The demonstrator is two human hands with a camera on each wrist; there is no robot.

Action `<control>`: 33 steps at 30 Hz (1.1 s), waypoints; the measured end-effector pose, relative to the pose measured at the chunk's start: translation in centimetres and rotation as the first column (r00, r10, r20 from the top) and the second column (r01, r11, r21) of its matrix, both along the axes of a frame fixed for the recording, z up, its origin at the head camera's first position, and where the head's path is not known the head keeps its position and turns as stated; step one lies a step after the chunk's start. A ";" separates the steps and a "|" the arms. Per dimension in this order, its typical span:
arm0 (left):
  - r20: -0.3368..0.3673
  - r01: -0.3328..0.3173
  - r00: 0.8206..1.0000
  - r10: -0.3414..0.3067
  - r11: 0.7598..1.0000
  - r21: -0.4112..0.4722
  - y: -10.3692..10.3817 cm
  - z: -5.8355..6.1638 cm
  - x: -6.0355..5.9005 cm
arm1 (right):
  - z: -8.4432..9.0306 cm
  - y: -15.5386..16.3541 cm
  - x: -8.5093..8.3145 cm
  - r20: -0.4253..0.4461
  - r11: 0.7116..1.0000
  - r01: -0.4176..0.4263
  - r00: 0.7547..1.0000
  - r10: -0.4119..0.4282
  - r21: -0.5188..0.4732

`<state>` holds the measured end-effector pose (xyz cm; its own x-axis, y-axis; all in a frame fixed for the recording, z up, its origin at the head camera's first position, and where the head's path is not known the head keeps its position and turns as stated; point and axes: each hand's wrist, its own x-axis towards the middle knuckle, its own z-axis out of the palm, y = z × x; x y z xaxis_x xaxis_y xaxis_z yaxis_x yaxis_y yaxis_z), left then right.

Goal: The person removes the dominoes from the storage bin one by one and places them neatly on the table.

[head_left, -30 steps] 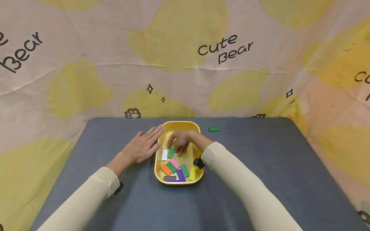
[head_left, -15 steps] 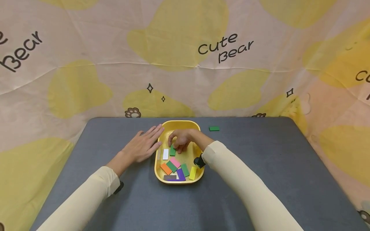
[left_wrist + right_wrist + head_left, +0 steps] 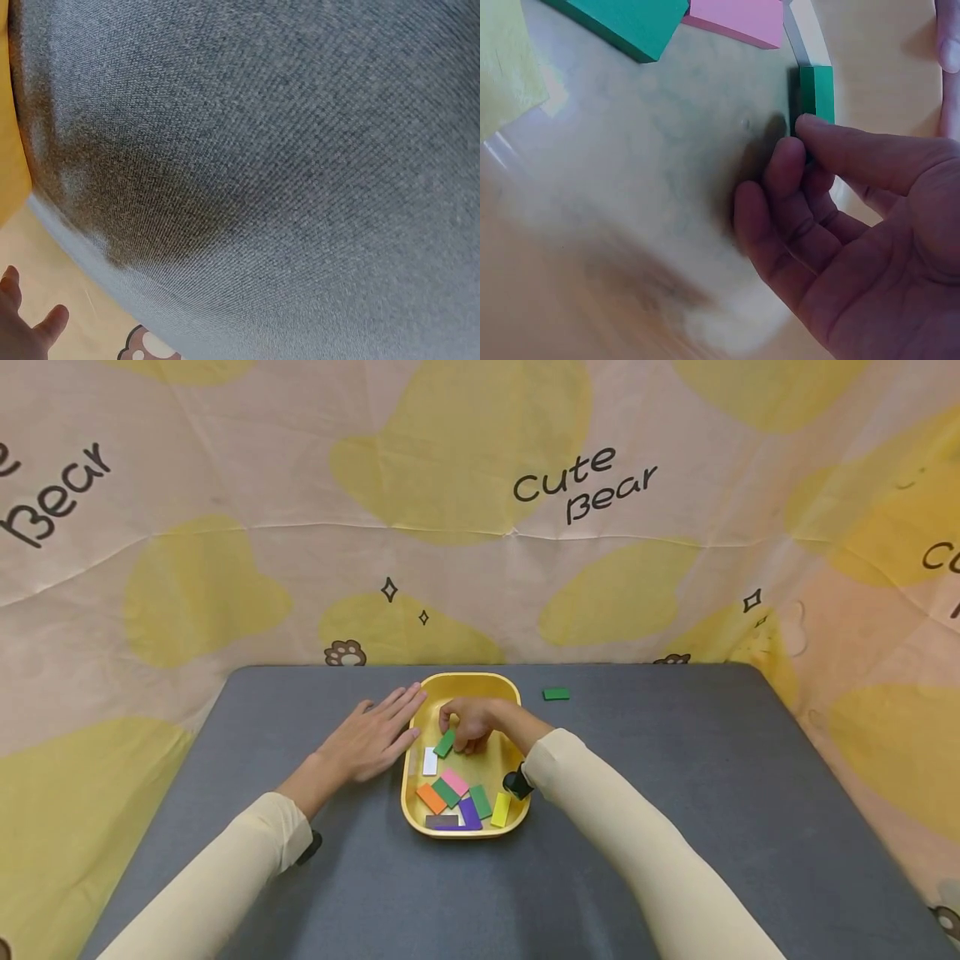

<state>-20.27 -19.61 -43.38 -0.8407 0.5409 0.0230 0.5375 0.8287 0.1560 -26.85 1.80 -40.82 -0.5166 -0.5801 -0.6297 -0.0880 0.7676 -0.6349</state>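
Observation:
A yellow tray on the grey table holds several coloured flat blocks. My right hand is inside the tray and pinches a green block between thumb and fingers, tilted up off the tray floor; the right wrist view shows that green block at my fingertips. My left hand lies flat on the table with straight fingers touching the tray's left rim. A white block lies just below the held one.
Orange, pink, green, purple, yellow and dark blocks lie at the tray's near end. Another green block lies alone on the table to the tray's right. A patterned cloth backdrop rises behind the table.
My right hand has closed on the green block and lifted it up and slightly away from me. The left hand has stayed put.

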 end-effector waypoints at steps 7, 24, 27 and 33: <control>0.007 -0.005 1.000 0.005 1.000 0.001 0.0 -0.1 0.0 | 0.0 0.0 0.1 -0.045 1.000 -0.016 0.999 0.017 0.013; -0.003 -0.004 1.000 0.004 1.000 -0.005 0.0 0.0 0.0 | 1.8 0.9 -0.4 -0.075 0.998 -0.058 0.996 0.056 -0.027; -0.006 -0.003 1.000 0.003 1.000 -0.007 0.1 0.1 0.0 | 2.6 1.4 -0.7 -0.098 0.998 -0.061 0.993 0.059 -0.019; -0.002 -0.002 1.000 0.002 1.000 -0.012 0.2 0.1 0.1 | 4.7 2.9 -1.5 -0.159 0.998 -0.056 0.986 0.051 -0.024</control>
<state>-20.21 -19.39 -43.24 -0.8418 0.5395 0.0181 0.5361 0.8316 0.1453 -28.37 4.72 -36.07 -0.5762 -0.6262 -0.5252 -0.2297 0.7408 -0.6313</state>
